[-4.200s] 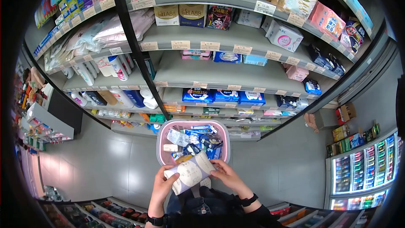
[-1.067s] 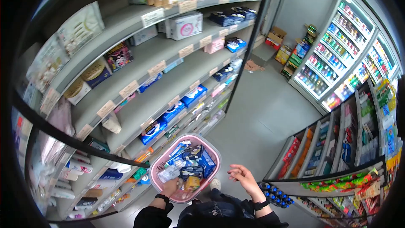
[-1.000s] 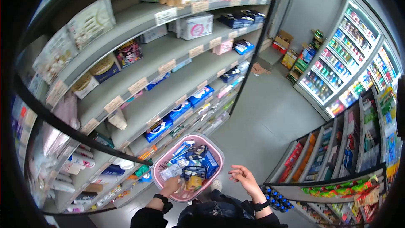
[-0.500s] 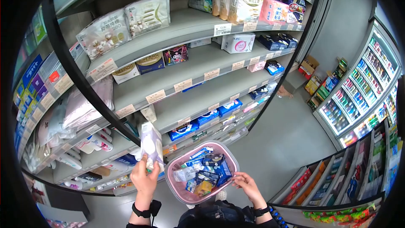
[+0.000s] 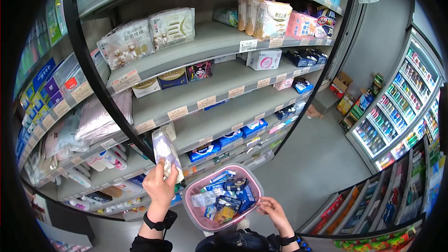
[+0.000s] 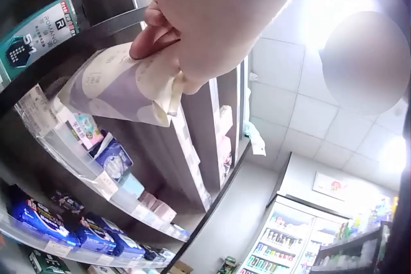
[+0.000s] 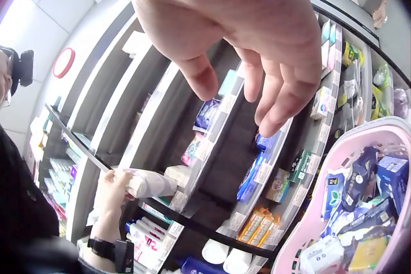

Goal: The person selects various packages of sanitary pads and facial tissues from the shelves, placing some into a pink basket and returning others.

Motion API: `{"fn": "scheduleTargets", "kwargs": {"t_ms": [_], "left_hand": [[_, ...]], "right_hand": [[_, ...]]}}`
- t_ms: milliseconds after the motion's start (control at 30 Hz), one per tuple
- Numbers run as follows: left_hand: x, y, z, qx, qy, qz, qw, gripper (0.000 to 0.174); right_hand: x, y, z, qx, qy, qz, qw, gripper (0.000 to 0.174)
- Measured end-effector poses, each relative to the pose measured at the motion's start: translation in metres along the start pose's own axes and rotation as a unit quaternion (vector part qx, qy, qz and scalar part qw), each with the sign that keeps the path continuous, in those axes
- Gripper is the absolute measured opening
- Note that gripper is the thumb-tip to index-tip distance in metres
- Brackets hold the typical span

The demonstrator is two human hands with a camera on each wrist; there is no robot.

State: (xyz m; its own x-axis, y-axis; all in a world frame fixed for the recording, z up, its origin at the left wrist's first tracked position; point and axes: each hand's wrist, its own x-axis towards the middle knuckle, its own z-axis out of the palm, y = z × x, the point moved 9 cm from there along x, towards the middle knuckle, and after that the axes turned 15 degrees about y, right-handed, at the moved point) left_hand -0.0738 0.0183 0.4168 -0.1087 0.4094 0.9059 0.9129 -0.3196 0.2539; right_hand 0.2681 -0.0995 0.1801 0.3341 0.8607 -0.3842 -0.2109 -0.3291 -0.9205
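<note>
A white and lilac package (image 5: 166, 151) is pinched by its near end between the thumb and fingers of the left hand (image 5: 159, 187), in front of the shelf's black post. The left wrist view shows the package (image 6: 112, 91) close up, the left hand (image 6: 199, 23) gripping its end. Behind it, a pale pack (image 5: 169, 131) stands at the shelf's left end. The right hand (image 5: 276, 213) hangs relaxed beside the pink basket (image 5: 192, 214); in the right wrist view the right hand (image 7: 237, 49) holds nothing, fingers loosely bent. Several blue packs and a yellow one (image 5: 225, 213) lie in the basket.
Shelves (image 5: 205, 74) with packs and price tags rise ahead, split by a black post (image 5: 100, 88). A lit drinks cooler (image 5: 396, 102) and cartons (image 5: 343, 84) stand at the right back. Another rack (image 5: 373, 196) is at the lower right.
The left hand has come out of the basket, lifting the package toward the shelf. Over the last half second it has moved slightly, and the right hand has lowered a little.
</note>
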Motion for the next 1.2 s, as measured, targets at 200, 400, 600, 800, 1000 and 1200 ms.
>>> {"fn": "scheduleTargets", "kwargs": {"t_ms": [200,400,600,800,1000,1200], "left_hand": [[-0.007,-0.013,0.015,0.044,-0.012,0.009,0.999,0.030],[-0.012,-0.035,0.040,0.098,-0.060,-0.025,0.993,0.032],[-0.005,-0.036,0.064,0.149,-0.122,-0.055,0.980,0.034],[-0.008,-0.025,0.084,0.256,-0.190,0.016,0.948,0.041],[-0.007,-0.013,0.095,0.323,-0.172,0.228,0.902,0.041],[0.000,-0.046,0.132,0.330,-0.251,0.197,0.888,0.026]], "right_hand": [[-0.002,0.003,-0.004,0.007,0.006,-0.003,1.000,0.035],[-0.002,0.007,-0.002,0.008,-0.001,0.002,1.000,0.034],[-0.002,0.006,0.001,-0.009,-0.004,0.001,1.000,0.034],[-0.003,0.007,-0.003,0.005,-0.001,-0.001,1.000,0.035],[-0.005,0.006,-0.007,0.012,0.011,-0.001,1.000,0.035],[-0.007,0.006,-0.011,0.016,0.023,0.006,1.000,0.034]]}}
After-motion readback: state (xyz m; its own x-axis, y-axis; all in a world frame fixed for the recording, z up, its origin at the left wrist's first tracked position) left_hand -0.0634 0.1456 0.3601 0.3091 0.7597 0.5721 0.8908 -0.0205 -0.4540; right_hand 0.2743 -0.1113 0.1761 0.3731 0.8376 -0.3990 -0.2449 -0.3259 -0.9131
